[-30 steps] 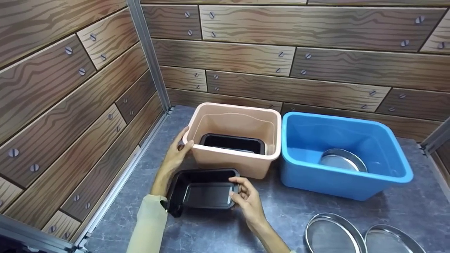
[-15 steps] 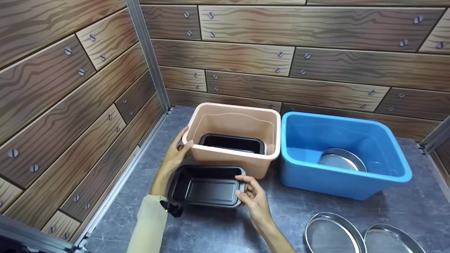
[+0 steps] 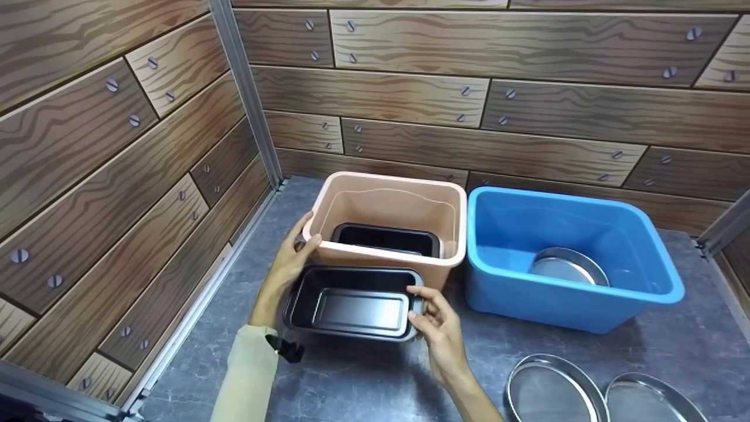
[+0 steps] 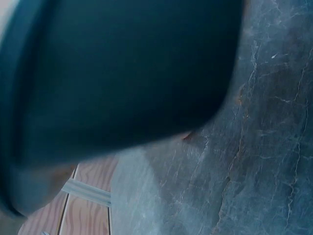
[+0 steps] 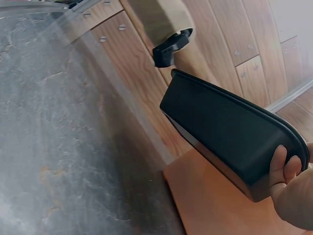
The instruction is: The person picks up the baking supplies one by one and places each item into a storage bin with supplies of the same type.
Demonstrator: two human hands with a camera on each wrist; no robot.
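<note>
My right hand (image 3: 440, 328) pinches the right end of a black loaf pan (image 3: 360, 308), thumb inside the rim and fingers curled beneath. In the right wrist view the loaf pan (image 5: 225, 132) is raised off the tabletop, with fingers under its end. At the front left corner of a peach plastic tub (image 3: 387, 258), my left hand (image 3: 290, 252) grips the rim with the thumb over the edge. Another black loaf pan (image 3: 387, 237) lies in that tub. The dark pan wall (image 4: 122, 73) fills much of the left wrist view, hiding most of the left hand.
A blue tub (image 3: 574, 305) stands right beside the peach one, with a round metal pan (image 3: 568, 266) inside. Two more round pans, a left one (image 3: 551, 390) and a right one (image 3: 647, 401), lie on the grey tabletop (image 3: 345, 387). Wood-patterned walls (image 3: 375, 94) enclose the back and left.
The right hand has moved the loaf pan right and up toward the peach tub's front, where it overlaps the tub's lower wall. The left hand has stayed on the rim.
</note>
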